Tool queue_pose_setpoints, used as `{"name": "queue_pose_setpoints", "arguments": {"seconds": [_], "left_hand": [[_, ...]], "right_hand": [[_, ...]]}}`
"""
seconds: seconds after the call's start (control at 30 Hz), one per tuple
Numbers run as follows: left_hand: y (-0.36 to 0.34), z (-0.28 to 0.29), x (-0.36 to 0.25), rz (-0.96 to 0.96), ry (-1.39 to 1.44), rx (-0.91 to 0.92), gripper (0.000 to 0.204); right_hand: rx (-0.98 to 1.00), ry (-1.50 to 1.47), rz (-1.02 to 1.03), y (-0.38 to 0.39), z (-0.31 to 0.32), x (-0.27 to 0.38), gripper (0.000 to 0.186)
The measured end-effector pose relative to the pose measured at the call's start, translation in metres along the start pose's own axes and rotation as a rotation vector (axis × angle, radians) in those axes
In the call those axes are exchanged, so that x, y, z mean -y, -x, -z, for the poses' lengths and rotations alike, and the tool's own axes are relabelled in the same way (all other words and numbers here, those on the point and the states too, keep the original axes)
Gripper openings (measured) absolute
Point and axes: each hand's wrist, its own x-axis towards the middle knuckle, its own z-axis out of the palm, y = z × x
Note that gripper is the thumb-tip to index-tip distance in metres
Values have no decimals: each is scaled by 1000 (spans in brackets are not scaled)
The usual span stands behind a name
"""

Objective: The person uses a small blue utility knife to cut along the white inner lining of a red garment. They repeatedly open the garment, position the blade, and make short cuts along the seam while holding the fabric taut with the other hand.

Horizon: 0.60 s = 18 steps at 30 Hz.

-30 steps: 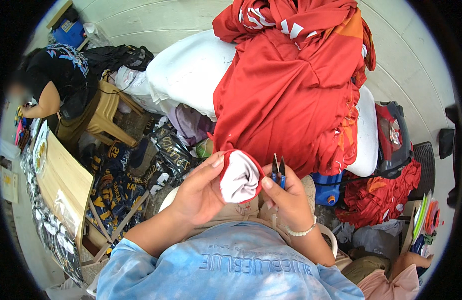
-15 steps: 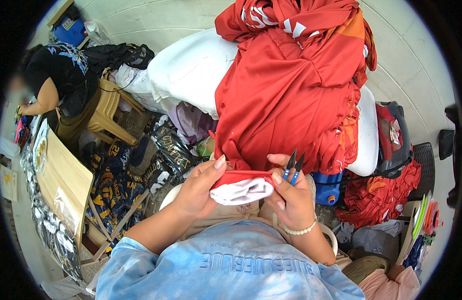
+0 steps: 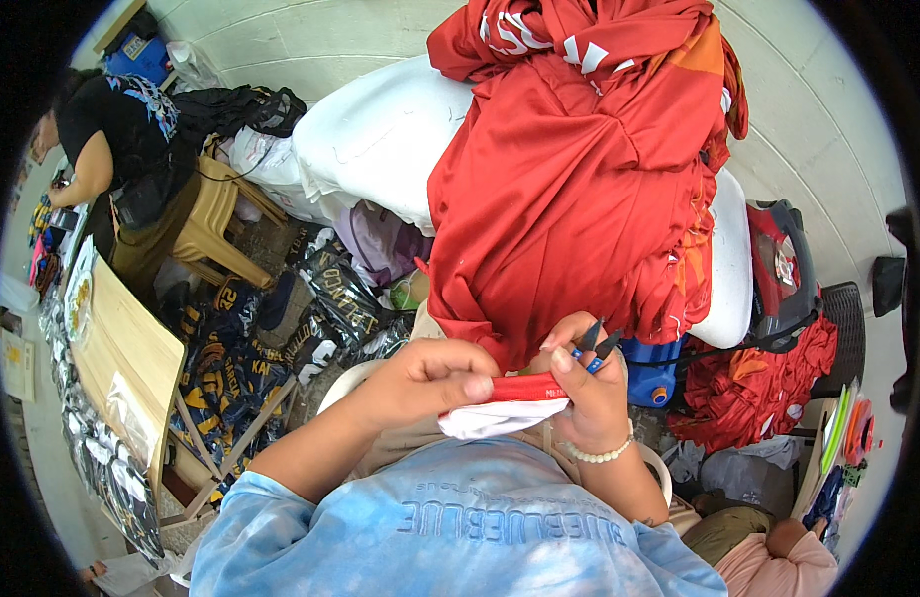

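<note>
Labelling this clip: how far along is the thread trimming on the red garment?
Done: cannot tell; no finished pile is distinguishable. In hand: left hand pinches the red-and-white folded hem; right hand holds small blue-handled thread snips. Left: the red jersey heap draped above.

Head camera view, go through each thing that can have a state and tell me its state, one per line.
Left hand: closed, pinching the red hem.
Right hand: closed on the blue snips and the hem.
Blue snips: blades pointing up, slightly apart.
Red garment: draped in a heap, its hem pulled taut between both hands.
Yellow plastic stool: upright.
</note>
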Motion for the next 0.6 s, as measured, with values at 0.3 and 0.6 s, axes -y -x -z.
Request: {"name": "queue_pose_setpoints", "arguments": {"seconds": [0.3, 0.6], "left_hand": [[-14, -12, -4, -8, 173, -356, 19], [-17, -9, -9, -101, 478, -370, 22]], "right_hand": [[-254, 525, 101, -5, -3, 2, 27], [-88, 319, 72, -3, -13, -12, 22]]}}
